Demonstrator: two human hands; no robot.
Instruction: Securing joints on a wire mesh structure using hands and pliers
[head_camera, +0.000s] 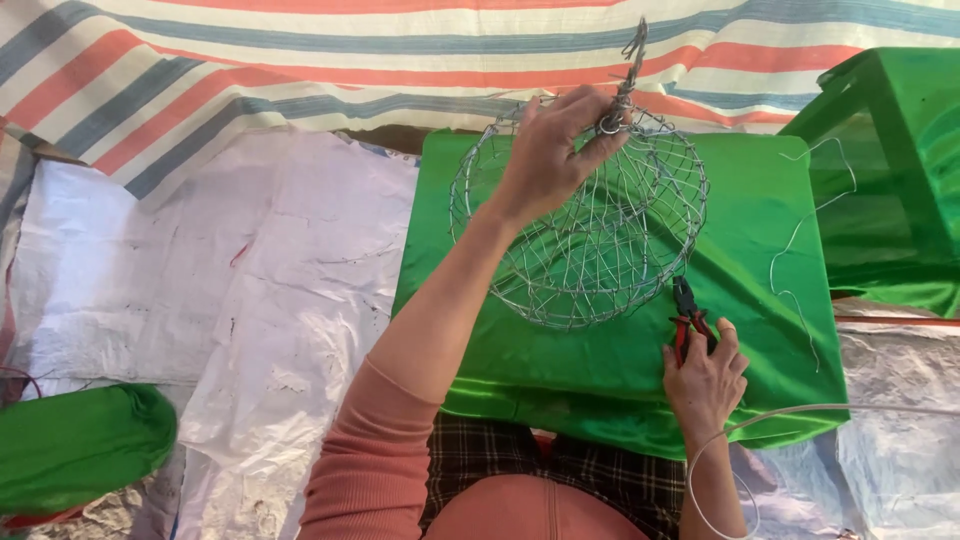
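Left hand (545, 150) grip clenched on basket (590, 235) top loop, held above surface (770, 240) centre; right hand (703, 378) grasps pliers (688, 318) near front edge; keep basket steady, level

1. The pliers (689, 318) show only their jaws and red handle tops; the right hand (706, 378) covers the rest.
2. The green stool (885, 170) at far right is cut off by the picture's edge.
3. The green bundle (75, 445) at near left runs past the edge.

A makeshift craft workspace: striped tarp (300, 60), plastic sheeting (250, 300), green cloth (780, 250) over the worktable.
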